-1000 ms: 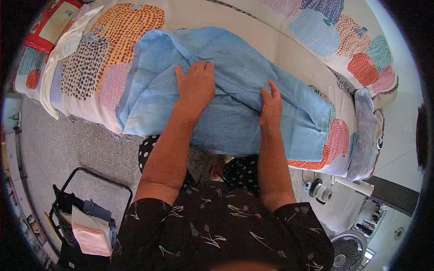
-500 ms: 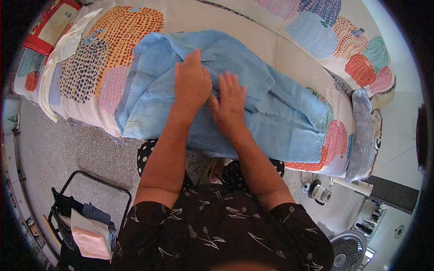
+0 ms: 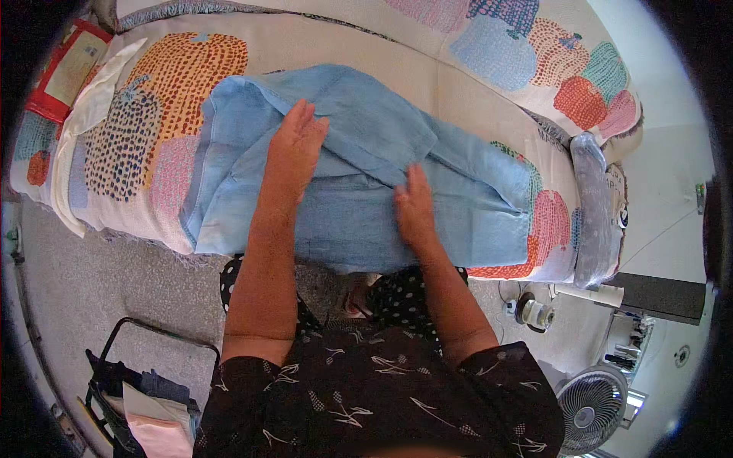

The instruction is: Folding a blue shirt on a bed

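A light blue denim garment (image 3: 347, 221) lies spread over the seat of a sofa (image 3: 427, 91) with a patterned cover. Its upper part is folded over itself, with loose creases, so its exact cut is hard to tell. My left hand (image 3: 296, 149) rests on the upper left of the cloth, fingers stretched out and nothing held. Lower and to the right, my right hand (image 3: 416, 208) is at the edge of the folded layer, its fingers extended and touching or just above the fabric.
A red package (image 3: 69, 69) and a cream cloth strip (image 3: 95, 114) lie at the sofa's left end. A grey patterned cushion (image 3: 592, 210) stands at the right end. Folded clothes (image 3: 156, 420) sit on a black-framed chair at lower left. A fan (image 3: 592, 412) stands at lower right.
My hands have moved apart: the left shifted left, the right shifted right and lower. The folded layer's edge now shows as a longer slanting line between them. The view has shifted slightly.
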`<state>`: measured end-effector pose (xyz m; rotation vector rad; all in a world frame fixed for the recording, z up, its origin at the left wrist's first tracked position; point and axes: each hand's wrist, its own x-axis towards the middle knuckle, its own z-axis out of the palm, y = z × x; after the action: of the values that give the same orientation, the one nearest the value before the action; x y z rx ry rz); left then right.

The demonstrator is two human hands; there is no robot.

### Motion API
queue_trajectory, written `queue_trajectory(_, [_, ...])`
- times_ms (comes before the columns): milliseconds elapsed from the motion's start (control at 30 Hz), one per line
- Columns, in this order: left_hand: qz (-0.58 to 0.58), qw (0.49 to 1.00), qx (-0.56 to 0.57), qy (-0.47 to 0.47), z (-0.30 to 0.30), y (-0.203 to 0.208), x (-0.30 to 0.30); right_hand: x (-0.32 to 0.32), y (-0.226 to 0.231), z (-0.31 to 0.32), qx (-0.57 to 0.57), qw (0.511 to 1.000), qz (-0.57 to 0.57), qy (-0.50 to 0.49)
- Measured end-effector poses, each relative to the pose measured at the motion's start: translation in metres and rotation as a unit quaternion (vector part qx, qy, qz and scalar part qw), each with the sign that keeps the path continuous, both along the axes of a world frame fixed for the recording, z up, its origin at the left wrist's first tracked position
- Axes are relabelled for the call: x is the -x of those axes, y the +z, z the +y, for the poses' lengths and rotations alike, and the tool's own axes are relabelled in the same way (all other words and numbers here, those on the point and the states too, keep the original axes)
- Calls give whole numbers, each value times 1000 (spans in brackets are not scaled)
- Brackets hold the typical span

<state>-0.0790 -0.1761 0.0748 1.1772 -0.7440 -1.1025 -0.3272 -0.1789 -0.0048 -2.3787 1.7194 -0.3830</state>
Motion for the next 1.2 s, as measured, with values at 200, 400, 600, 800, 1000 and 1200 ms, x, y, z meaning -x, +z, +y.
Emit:
queue_trajectory(200, [-21, 999, -18, -17, 3, -4, -1, 12, 33, -27, -214, 755, -577, -229])
queue_trajectory(400, [20, 994, 12, -106, -3, -2, 19, 24, 10, -97, -327, 420, -776, -338])
queue_trajectory(600, [-5, 988, 2, -151, -4, -4, 27, 51, -20, -122, -541, 291, -789, 13])
queue_trajectory(800, [-197, 970, -30, -142, -1, -2, 31, 22, 10, -100, -457, 551, -664, -215])
queue_trajectory(1000, [-643, 744, 41, -174, 6, -29, 45, 16, 2, -110, -353, 468, -776, -233])
queue_trajectory(1200, [-650, 728, -20, -217, 6, -25, 34, -1, 22, -76, -271, 537, -764, -234])
